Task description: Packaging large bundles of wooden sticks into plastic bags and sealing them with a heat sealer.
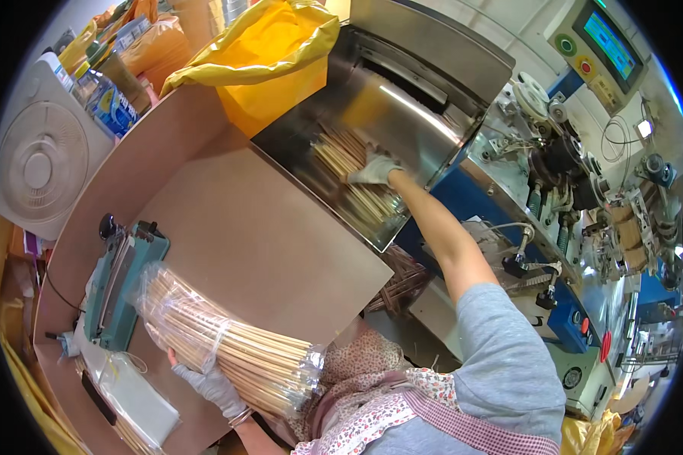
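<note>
My left hand (212, 387), in a white glove, holds a thick bundle of pale wooden sticks in a clear plastic bag (220, 341) above the brown table (258, 243). My right hand (373, 171), also gloved, reaches far forward and rests on a heap of loose wooden sticks (357, 182) lying in the slanted steel tray (319, 136) of a machine. The right arm stretches out from my grey sleeve.
A teal heat sealer (121, 280) stands at the table's left, with flat clear bags (133, 394) in front of it. A yellow sack (269, 61) and a white fan (42, 163) stand behind. A machine with rollers and a screen (584, 152) fills the right side.
</note>
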A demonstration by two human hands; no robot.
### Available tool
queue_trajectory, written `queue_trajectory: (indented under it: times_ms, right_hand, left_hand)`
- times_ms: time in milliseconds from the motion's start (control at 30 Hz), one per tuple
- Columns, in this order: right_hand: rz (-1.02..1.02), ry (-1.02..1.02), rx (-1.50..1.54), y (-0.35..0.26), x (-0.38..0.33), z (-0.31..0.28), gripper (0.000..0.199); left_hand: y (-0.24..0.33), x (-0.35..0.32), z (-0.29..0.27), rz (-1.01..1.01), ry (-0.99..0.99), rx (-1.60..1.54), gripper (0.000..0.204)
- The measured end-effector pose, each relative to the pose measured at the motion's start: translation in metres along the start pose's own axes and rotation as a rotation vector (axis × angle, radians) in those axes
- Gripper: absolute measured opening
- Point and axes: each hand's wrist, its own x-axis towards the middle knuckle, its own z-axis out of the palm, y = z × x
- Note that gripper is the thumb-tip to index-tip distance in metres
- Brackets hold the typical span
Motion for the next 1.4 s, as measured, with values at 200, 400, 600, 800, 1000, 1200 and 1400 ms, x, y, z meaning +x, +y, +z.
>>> queue_trajectory:
  times_ms: [200,400,600,800,1000,1200,1400]
  right_hand:
    - [-0.089,-0.102,0.144,-0.046,-0.026,0.002,0.087]
    - [-0.552,-0.190,0.859,-0.078,-0.119,-0.044,0.047]
    - [-1.253,-0.047,0.261,-0.120,-0.270,-0.057,0.058]
    - [-0.989,-0.403,-0.121,-0.119,-0.317,-0.037,0.061]
    - [-0.719,-0.381,0.152,-0.187,-0.344,-0.020,0.072]
    - [-1.046,-0.419,0.486,-0.229,-0.357,-0.016,0.068]
    - [-1.126,-0.428,0.334,-0.236,-0.316,0.035,0.037]
  left_hand:
    - [0.010,-0.008,0.003,-0.031,0.011,0.097,0.072]
    - [0.009,-0.007,-0.008,0.637,0.177,0.842,0.030]
    - [0.027,0.032,-0.016,0.140,-0.092,0.430,0.012]
    - [0.027,0.037,-0.010,-0.251,-0.349,-0.060,0.006]
    - [0.041,-0.024,0.005,0.762,-0.125,0.573,0.005]
    - [-0.008,-0.028,-0.099,0.230,0.032,0.524,0.006]
    - [-0.034,-0.046,-0.113,0.337,0.198,0.394,0.008]
